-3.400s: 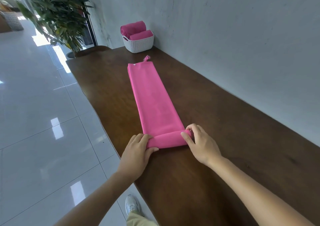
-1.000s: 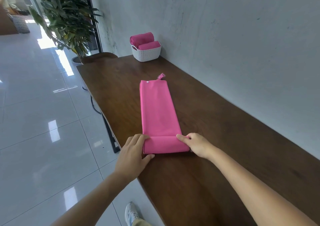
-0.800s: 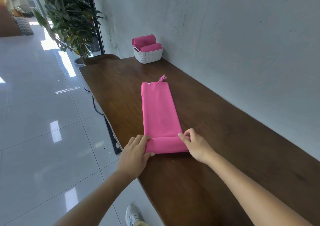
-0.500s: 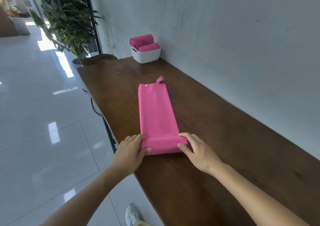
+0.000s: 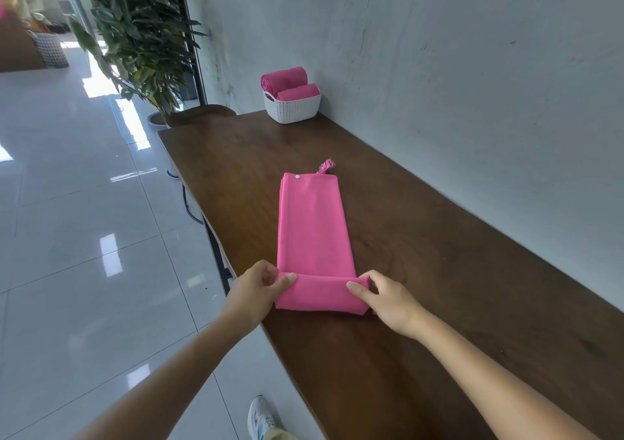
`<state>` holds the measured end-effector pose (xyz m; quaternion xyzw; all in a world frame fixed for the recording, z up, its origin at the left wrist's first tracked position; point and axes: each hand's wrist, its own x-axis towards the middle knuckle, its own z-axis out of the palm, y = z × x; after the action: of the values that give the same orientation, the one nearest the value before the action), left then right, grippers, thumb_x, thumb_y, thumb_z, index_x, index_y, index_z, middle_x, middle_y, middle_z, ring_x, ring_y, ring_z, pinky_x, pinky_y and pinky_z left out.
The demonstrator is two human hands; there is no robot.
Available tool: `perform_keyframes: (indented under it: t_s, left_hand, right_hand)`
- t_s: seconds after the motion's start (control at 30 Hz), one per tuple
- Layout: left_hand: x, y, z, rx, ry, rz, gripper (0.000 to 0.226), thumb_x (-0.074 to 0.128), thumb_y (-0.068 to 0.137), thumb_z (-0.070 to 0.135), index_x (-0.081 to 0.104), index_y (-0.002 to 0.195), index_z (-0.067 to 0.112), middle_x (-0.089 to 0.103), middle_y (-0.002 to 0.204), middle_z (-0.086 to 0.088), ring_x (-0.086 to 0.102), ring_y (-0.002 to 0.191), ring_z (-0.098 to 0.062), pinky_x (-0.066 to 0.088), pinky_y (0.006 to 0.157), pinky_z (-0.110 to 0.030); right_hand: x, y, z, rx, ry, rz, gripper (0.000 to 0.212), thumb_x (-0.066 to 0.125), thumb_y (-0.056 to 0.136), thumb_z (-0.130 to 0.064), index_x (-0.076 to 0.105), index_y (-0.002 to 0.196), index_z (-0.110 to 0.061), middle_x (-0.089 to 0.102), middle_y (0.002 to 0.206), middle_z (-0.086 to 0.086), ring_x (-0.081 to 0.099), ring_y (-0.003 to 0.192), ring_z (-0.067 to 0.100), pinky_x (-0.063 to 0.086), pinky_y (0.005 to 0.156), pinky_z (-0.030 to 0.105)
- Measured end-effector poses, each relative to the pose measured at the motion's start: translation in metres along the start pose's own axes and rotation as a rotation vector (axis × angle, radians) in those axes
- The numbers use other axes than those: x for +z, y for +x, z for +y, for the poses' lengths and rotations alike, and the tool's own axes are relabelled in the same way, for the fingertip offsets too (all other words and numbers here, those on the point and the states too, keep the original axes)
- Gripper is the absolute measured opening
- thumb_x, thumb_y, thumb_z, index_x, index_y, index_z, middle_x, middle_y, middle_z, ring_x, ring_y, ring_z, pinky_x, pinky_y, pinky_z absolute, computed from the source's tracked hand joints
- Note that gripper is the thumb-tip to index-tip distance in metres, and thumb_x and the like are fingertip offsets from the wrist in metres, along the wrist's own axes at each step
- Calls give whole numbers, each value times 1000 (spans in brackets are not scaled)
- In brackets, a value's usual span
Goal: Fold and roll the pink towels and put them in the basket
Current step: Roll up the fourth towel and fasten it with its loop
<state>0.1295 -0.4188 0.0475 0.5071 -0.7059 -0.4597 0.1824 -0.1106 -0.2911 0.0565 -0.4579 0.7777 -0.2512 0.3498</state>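
Observation:
A pink towel point(image 5: 312, 226) lies folded into a long narrow strip on the dark wooden table point(image 5: 422, 237), with a small loop and a white snap at its far end. Its near end is wound into a roll point(image 5: 320, 292). My left hand point(image 5: 255, 291) grips the roll's left end, thumb on top. My right hand point(image 5: 388, 296) pinches the right end. A white woven basket point(image 5: 293, 105) stands at the table's far end against the wall, holding two rolled pink towels point(image 5: 287, 83).
A grey wall point(image 5: 456, 68) runs along the table's right side. The table's left edge drops to a glossy tiled floor point(image 5: 84, 253). A potted plant point(image 5: 141, 41) stands beyond the far corner. My shoe point(image 5: 261, 416) shows below the table edge.
The roll has grown thicker and the flat strip beyond it has become shorter. Both hands have kept hold of the roll's ends while shifting their fingers.

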Motion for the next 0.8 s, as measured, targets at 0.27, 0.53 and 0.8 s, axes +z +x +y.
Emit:
perform_keyframes:
  t_s: [0.27, 0.53, 0.8]
  left_hand:
    - [0, -5, -9, 393, 347, 119, 38, 65, 93, 51, 58, 127, 35, 56, 127, 18, 53, 115, -7, 54, 98, -31]
    - [-4, 7, -9, 375, 506, 65, 58, 73, 86, 54, 52, 138, 37, 59, 130, 14, 51, 118, -12, 50, 98, -32]
    - [-18, 19, -2, 251, 452, -117, 57, 72, 86, 56, 55, 135, 33, 64, 122, 12, 61, 109, -13, 55, 93, -34]
  right_hand:
    - [-6, 20, -13, 116, 31, 52, 49, 58, 90, -66, 60, 105, -18, 69, 95, -2, 63, 66, 12, 45, 55, 21]
    - [1, 26, -22, 164, -85, 203, 50, 50, 92, -71, 56, 102, -22, 66, 98, -2, 65, 84, 16, 45, 58, 26]
    - [6, 6, -17, -111, -178, 290, 35, 41, 101, -59, 58, 110, -30, 58, 113, -9, 57, 95, 3, 39, 64, 12]
